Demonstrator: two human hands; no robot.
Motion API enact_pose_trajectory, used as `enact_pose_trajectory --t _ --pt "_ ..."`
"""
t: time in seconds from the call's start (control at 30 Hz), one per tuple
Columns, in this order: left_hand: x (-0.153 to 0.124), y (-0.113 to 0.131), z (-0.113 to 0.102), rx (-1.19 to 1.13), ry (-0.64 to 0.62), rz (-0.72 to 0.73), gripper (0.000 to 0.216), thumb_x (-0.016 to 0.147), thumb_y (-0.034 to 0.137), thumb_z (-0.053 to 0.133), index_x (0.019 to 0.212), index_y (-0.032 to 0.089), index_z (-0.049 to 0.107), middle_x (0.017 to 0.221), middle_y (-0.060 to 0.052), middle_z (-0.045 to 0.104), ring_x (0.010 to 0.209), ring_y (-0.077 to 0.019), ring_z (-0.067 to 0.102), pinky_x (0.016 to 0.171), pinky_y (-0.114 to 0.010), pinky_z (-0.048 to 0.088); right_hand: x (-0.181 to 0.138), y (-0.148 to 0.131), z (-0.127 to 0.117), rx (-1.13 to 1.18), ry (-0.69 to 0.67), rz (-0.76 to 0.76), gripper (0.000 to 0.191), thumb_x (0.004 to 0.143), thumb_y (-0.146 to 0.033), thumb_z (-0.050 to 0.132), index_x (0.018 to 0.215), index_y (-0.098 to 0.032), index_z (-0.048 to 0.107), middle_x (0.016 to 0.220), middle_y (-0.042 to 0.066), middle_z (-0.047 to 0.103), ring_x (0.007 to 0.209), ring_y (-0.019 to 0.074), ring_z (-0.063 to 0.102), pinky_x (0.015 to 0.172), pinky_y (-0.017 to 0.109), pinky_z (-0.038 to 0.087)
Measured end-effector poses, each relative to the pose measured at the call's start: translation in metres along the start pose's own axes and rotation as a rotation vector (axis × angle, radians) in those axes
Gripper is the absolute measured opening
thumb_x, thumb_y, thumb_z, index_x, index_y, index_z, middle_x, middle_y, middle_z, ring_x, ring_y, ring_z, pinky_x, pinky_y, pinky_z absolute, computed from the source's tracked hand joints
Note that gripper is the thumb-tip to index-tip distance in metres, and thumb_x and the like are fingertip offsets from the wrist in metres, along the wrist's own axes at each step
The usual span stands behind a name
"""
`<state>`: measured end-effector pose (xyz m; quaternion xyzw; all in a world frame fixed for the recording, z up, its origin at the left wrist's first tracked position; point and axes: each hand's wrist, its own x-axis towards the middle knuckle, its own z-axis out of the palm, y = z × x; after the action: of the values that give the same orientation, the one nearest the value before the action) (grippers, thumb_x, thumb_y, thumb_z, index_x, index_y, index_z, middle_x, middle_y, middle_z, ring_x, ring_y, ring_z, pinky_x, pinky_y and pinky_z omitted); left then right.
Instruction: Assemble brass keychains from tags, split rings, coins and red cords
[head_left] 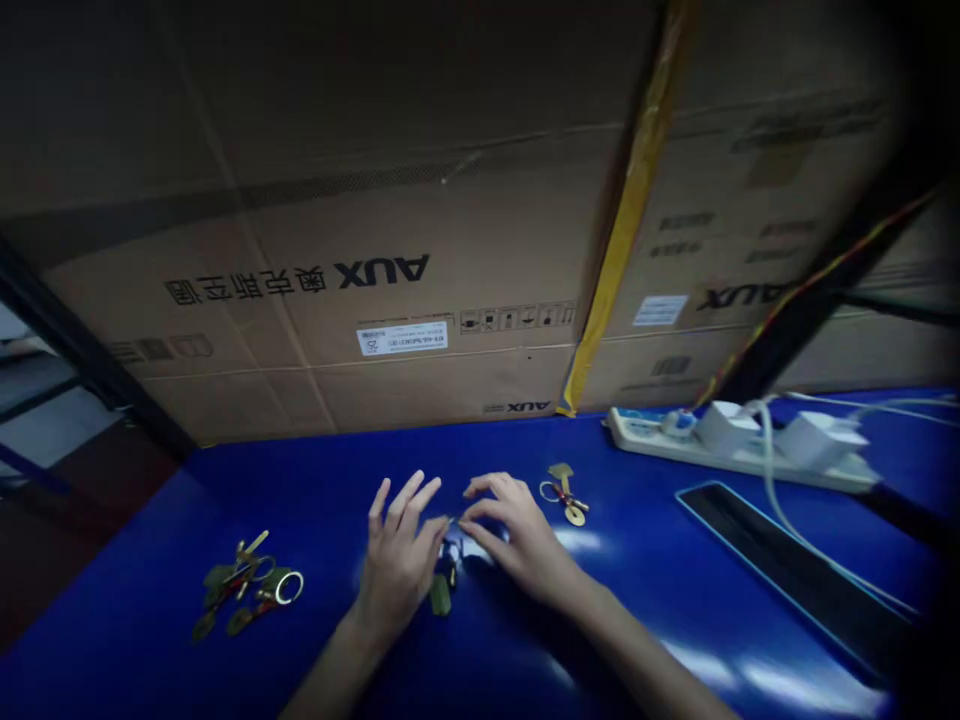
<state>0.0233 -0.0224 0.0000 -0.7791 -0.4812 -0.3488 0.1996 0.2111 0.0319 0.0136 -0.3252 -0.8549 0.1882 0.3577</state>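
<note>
My left hand (pixel 396 562) and my right hand (pixel 517 535) meet over the blue tabletop. Thumb and forefinger of each are pinched on a small key ring (pixel 452 520), mostly hidden by the fingertips. The other left fingers are raised and spread; those of the right hand curl. Beneath the fingertips a greenish, brass-coloured flat piece (pixel 440 596) and a small dark piece (pixel 452 575) show; whether they hang or lie on the table I cannot tell. Right of my hands lies a key ring with brass pieces (pixel 566 493). A bunch of similar key rings (pixel 251 583) lies on the left.
Large cardboard boxes (pixel 390 380) stand along the back of the blue table (pixel 315 680). A white power strip (pixel 742 455) with plugs and cables lies at the back right. In front of it is a long dark mat with light-blue edging (pixel 787 575).
</note>
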Motion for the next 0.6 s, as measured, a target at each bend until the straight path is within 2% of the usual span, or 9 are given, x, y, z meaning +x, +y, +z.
enact_pose_trajectory --t 0.23,0.37,0.5,0.6 --pt "-0.001 0.004 0.003 -0.013 -0.004 0.003 0.014 0.09 0.016 0.052 0.096 0.022 0.064 0.127 -0.007 0.06 0.129 -0.0245 0.045 0.112 -0.054 0.025 -0.001 0.0 0.009 0.015 0.024 0.082 0.011 0.088 -0.028 0.06 0.081 -0.022 0.067 0.098 0.005 0.062 0.096 0.0218 0.056 0.084 0.039 0.041" --pt "0.0 -0.003 -0.002 -0.073 -0.078 0.012 0.016 0.089 0.014 0.052 0.096 0.023 0.064 0.127 -0.007 0.059 0.131 -0.0249 0.042 0.111 -0.055 0.026 -0.001 -0.001 0.009 0.102 0.01 0.131 0.011 0.087 -0.026 0.061 0.079 -0.022 0.067 0.095 0.003 0.063 0.094 0.0205 0.056 0.083 0.037 0.042" --pt "0.0 -0.009 -0.007 -0.263 -0.107 -0.119 0.016 0.09 0.017 0.052 0.093 0.025 0.066 0.128 -0.006 0.057 0.133 -0.0266 0.037 0.109 -0.058 0.027 0.002 0.001 0.007 0.26 -0.03 0.168 0.014 0.089 -0.027 0.06 0.079 -0.021 0.068 0.092 0.003 0.064 0.092 0.019 0.058 0.085 0.035 0.043" --pt "0.0 -0.012 -0.006 -0.523 -0.169 -0.298 0.016 0.091 0.022 0.052 0.086 0.024 0.067 0.131 -0.006 0.055 0.135 -0.0267 0.034 0.109 -0.056 0.031 0.002 0.0 0.007 0.312 -0.109 0.165 0.014 0.088 -0.026 0.061 0.077 -0.021 0.069 0.087 0.002 0.066 0.088 0.0176 0.059 0.082 0.032 0.045"
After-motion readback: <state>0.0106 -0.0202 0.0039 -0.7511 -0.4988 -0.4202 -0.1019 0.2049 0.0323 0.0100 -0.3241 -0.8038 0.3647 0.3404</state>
